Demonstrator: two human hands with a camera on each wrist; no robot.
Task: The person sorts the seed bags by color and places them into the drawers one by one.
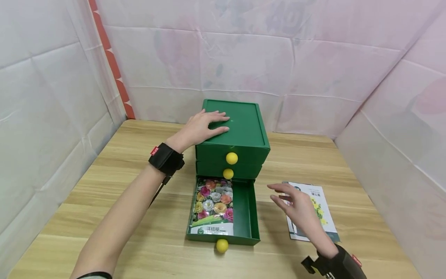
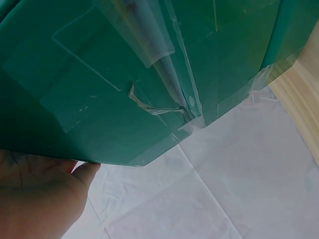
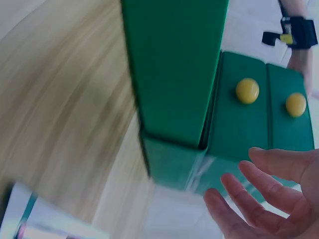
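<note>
Here we steady the green plastic three-drawer chest with our left hand, whose fingers lie straight and slightly spread, flat on its lid. Our right hand hovers with fingers relaxed and apart, holding nothing, just right of the pulled-out bottom drawer. The flower-printed seed packet lies flat in that drawer, to the left of our right fingertips; a second printed seed packet lies on the wooden counter directly under that hand.

To do this step well, we judge it best to keep the left palm pressing down so the chest does not slide, and to bring the right fingers low and flat to the packet on the counter, pinching an edge rather than scraping at the middle. The drawer's yellow ball knob sits near the counter's front, well left of the right wrist, whose forearm angles in from the lower right with the palm turned inward.
</note>
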